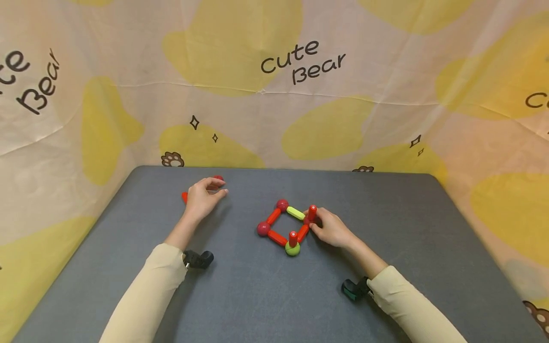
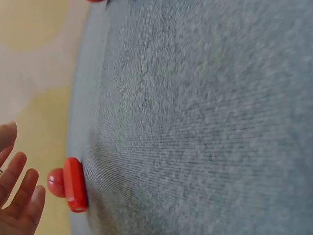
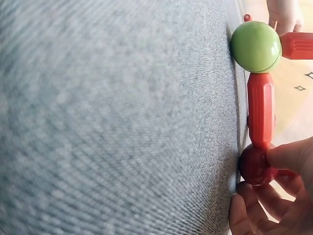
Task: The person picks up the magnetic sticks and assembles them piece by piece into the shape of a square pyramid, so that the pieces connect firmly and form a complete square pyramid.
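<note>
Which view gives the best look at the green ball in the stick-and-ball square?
The right wrist view: the green ball fills the frame close up, joined to red sticks. The head view shows it small at the square's near corner, an upright red stick partly covering it. The left wrist view does not show it.

Sleeves: long, cream-coloured, on both arms, cuffs at the wrists.
Left wrist camera (image 1: 198,259): small, black.
Right wrist camera (image 1: 354,289): black, green-tinged.

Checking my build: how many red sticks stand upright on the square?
2. One red stick stands on the green ball, near corner; the other on the red ball that the right hand grips. None seems hidden.
</note>
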Demonstrator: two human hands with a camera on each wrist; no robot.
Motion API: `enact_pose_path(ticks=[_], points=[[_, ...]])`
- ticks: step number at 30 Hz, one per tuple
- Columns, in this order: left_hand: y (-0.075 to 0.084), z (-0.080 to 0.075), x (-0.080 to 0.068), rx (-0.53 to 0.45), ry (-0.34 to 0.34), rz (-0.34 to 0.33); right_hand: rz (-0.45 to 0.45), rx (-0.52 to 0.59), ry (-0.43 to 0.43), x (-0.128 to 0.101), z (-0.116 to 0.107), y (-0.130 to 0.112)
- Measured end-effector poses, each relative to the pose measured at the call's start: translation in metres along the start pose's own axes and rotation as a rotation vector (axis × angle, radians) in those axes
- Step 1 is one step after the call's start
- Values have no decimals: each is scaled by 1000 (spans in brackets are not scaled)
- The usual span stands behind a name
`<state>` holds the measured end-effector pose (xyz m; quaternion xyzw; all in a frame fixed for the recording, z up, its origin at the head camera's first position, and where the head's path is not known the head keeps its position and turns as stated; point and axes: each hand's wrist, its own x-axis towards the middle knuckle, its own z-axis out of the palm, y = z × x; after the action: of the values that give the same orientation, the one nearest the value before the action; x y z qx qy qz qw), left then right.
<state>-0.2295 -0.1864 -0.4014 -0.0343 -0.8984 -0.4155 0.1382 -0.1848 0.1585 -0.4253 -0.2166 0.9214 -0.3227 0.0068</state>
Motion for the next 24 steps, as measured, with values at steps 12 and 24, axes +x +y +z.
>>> enact_pose_path(ticks=[12,24], points=[[-14,8,8,88,-66,-146,30,-1,-5,1,2,2],[-23,10,12,184,-118,-182,18,0,-5,2,2,4]])
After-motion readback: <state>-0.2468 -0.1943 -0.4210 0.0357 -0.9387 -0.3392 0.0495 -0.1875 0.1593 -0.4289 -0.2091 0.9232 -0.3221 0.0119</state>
